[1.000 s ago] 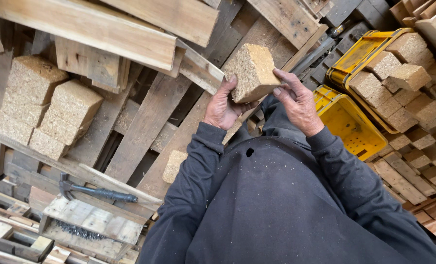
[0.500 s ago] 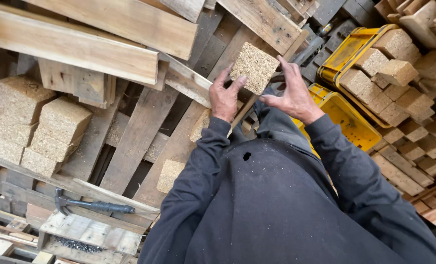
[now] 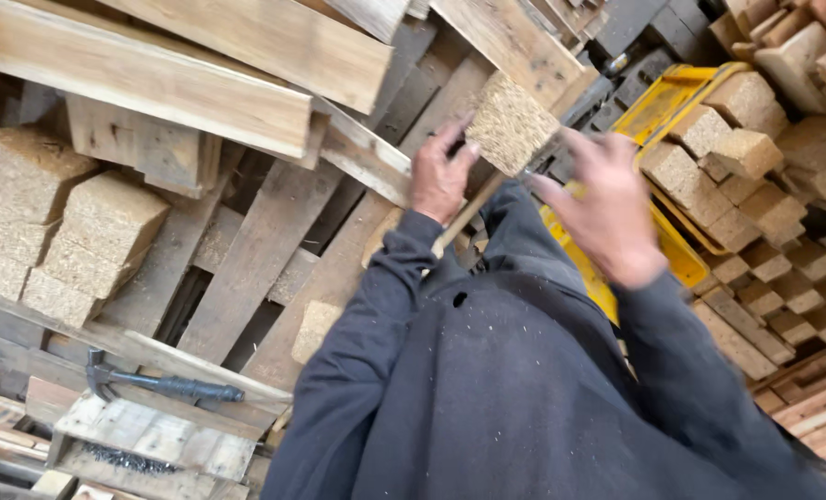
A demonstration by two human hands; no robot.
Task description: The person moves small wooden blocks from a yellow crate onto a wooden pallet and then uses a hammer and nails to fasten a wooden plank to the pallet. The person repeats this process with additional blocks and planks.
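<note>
My left hand (image 3: 439, 178) grips a square block of pressed wood chips (image 3: 511, 124) by its left edge and holds it up in front of my chest. A thin wooden strip runs down from under the block toward my left sleeve. My right hand (image 3: 605, 209) is blurred and sits just right of and below the block, fingers spread, holding nothing. Dark sleeves and a dark jacket fill the lower middle of the view.
Rough pallet planks (image 3: 200, 83) lie stacked across the left and top. Several chip blocks (image 3: 70, 231) sit at the left; more fill a yellow crate (image 3: 664, 96) and rows at the right (image 3: 774, 278). A hammer (image 3: 167, 384) rests on a board at lower left.
The block was held between both hands; now my right hand has come off it and dropped to the right, while my left hand keeps the block and turns it.
</note>
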